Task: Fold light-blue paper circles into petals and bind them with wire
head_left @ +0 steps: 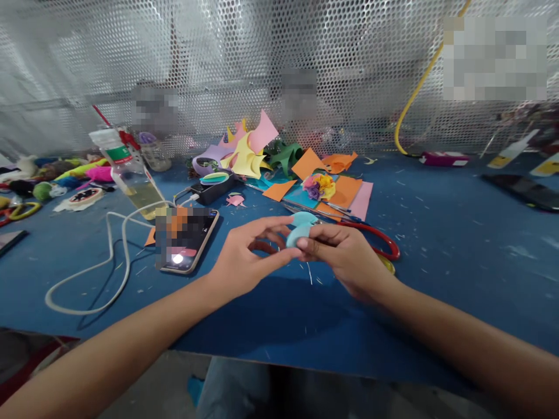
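Note:
Two rounded light blue paper pieces [299, 234], curved and close together, are held above the blue table. My right hand [351, 256] pinches them at their right side between thumb and fingers. From the left, my left hand [244, 253] curls round, its thumb and index fingertips at the edge of the same pieces. A thin white strand [310, 273] hangs below my fingers. Behind my right hand lie scissors with red handles [384, 237], partly hidden. A multicoloured paper flower [319, 186] rests on orange and blue sheets just beyond.
To the left a lit phone [192, 244] lies beside a looped white cable [124, 262]. A plastic bottle [140, 183] stands behind it. Cut paper scraps [247, 154] and a black box [213, 189] topped with paper discs are farther back. A perforated metal screen [349, 52] bounds the table.

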Demonstrator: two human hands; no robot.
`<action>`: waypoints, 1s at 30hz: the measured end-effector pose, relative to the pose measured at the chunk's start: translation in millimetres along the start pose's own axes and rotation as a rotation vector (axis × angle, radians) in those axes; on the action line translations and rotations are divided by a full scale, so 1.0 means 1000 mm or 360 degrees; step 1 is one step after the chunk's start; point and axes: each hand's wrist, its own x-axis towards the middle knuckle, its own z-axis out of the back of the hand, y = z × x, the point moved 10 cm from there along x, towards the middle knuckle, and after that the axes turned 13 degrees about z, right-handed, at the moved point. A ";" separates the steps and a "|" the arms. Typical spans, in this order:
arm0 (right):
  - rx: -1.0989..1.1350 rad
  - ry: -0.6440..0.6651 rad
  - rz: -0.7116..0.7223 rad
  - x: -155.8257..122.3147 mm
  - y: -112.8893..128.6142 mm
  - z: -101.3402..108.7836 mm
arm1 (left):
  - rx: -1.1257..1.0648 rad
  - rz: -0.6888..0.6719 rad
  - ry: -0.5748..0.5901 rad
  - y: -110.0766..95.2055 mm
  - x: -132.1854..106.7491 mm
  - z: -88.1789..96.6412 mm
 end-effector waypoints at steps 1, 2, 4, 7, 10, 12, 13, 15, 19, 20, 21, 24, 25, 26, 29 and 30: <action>0.0058 -0.0027 -0.0038 0.000 -0.003 0.000 | 0.0010 0.0003 -0.0021 0.000 0.000 0.001; 0.0097 -0.0038 -0.0068 -0.001 -0.005 0.000 | 0.0021 0.0002 -0.0053 -0.001 0.000 0.003; 0.0121 -0.0018 -0.0102 -0.001 -0.008 -0.001 | 0.0038 -0.0008 -0.0114 -0.002 -0.001 0.006; 0.0111 0.0039 -0.0083 0.000 -0.008 -0.004 | 0.0051 -0.0060 -0.0125 -0.007 -0.003 0.007; 0.0214 0.0082 -0.0087 0.000 -0.008 -0.007 | 0.0013 -0.0119 0.0016 -0.011 -0.004 0.000; 0.0350 0.0152 -0.0230 -0.004 -0.013 -0.014 | -0.0029 -0.0132 0.0085 -0.010 -0.003 -0.004; 0.0429 0.0181 -0.0335 -0.007 -0.017 -0.018 | -0.0047 -0.0132 0.0075 -0.009 -0.003 -0.003; 0.0562 0.0208 -0.0531 -0.015 -0.024 -0.025 | -0.0062 -0.0125 0.0007 -0.006 0.000 0.001; 0.0517 0.0308 -0.0655 -0.023 -0.028 -0.033 | -0.0085 -0.0002 0.0053 0.003 0.005 -0.003; 0.0452 0.0351 -0.0619 -0.023 -0.028 -0.034 | -0.0127 0.0055 0.0086 0.005 0.006 -0.005; 0.0380 0.0387 -0.0550 -0.022 -0.026 -0.035 | -0.0184 0.0108 0.0112 0.008 0.007 -0.006; 0.0054 0.0435 -0.0167 -0.013 -0.010 -0.029 | -0.0326 0.0210 0.0114 0.011 0.007 -0.005; -0.0123 0.0433 -0.0001 -0.011 -0.001 -0.026 | -0.0328 0.0218 0.0090 0.010 0.007 -0.003; -0.0347 0.0432 0.0160 -0.010 0.009 -0.023 | -0.0306 0.0218 0.0056 0.010 0.007 -0.001; -0.0942 0.0415 0.0473 -0.011 0.030 -0.019 | -0.0235 0.0215 -0.0019 0.009 0.007 0.003; -0.1032 0.0409 0.0507 -0.012 0.033 -0.019 | -0.0235 0.0220 -0.0012 0.009 0.007 0.003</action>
